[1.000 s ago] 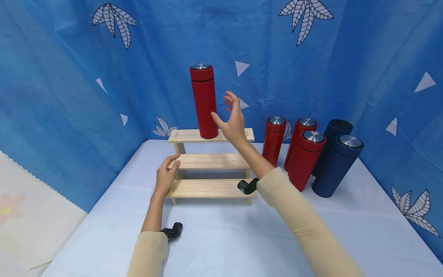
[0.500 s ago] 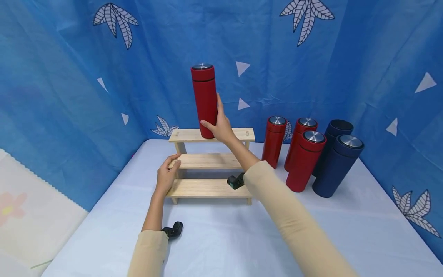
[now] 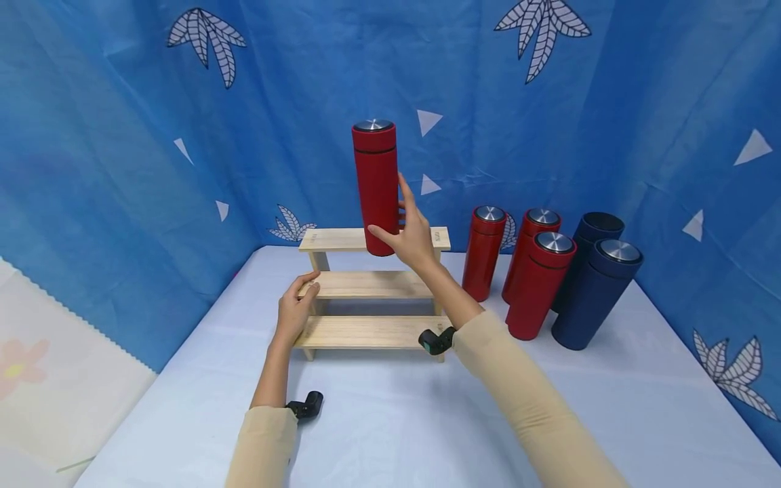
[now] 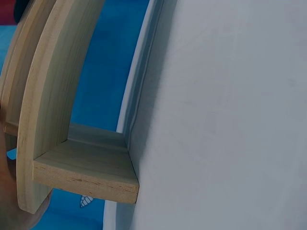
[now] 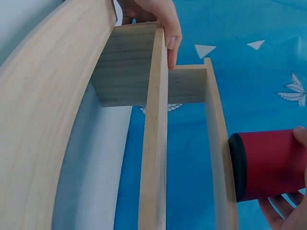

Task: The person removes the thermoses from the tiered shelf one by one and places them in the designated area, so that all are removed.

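My right hand [image 3: 415,237] grips a tall red thermos [image 3: 376,179] with a silver-topped lid, its thumb across the front and fingers behind. Upright, the thermos overlaps the top board's front edge in the head view. In the right wrist view, its dark base [image 5: 237,167] is right at the top board [image 5: 220,143]. My left hand [image 3: 293,308] holds the left end of the middle board on a three-step wooden rack [image 3: 372,285]. In the right wrist view, left fingers [image 5: 170,33] curl over that board's end. The left wrist view shows the rack [image 4: 53,96] close up.
To the right of the rack stand three more red thermoses [image 3: 485,254], plus a dark blue one [image 3: 598,291] and a black-topped one [image 3: 601,222] behind it. A white cloth [image 3: 378,420] covers the table. Blue patterned curtains [image 3: 293,122] hang behind.
My right hand closed on the red thermos on the top board and has moved it right and toward me. My left hand stays on the rack.
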Demonstrator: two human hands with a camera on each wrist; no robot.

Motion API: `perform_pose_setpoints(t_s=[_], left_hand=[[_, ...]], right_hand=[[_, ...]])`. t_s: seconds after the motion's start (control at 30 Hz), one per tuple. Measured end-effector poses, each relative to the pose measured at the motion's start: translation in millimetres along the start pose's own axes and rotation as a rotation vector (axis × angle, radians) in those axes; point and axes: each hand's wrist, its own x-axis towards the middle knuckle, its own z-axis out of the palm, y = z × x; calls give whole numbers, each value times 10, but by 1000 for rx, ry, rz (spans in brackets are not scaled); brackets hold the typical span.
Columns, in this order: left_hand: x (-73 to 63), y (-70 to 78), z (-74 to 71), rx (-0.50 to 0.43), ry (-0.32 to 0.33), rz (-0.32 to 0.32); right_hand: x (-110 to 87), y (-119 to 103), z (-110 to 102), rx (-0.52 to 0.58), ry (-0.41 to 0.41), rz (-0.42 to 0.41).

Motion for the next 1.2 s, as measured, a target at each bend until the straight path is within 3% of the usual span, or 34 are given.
perform_pose_setpoints(t_s=[0.47,0.63,0.87,1.2], left_hand=[[-18,-10,5,20,20,-14],[-24,-13,21,15,27,-7],[-9,-11,20,15,36,3],[-20,1,31,13,36,-4]], right_hand=[[-582,-20,-581,-62,134,-154],[-839,-51,-851,-110,208,-165],[-1212,174,-1101,-232,272,-70],[-1541,558,-1109,-209,277,94]])
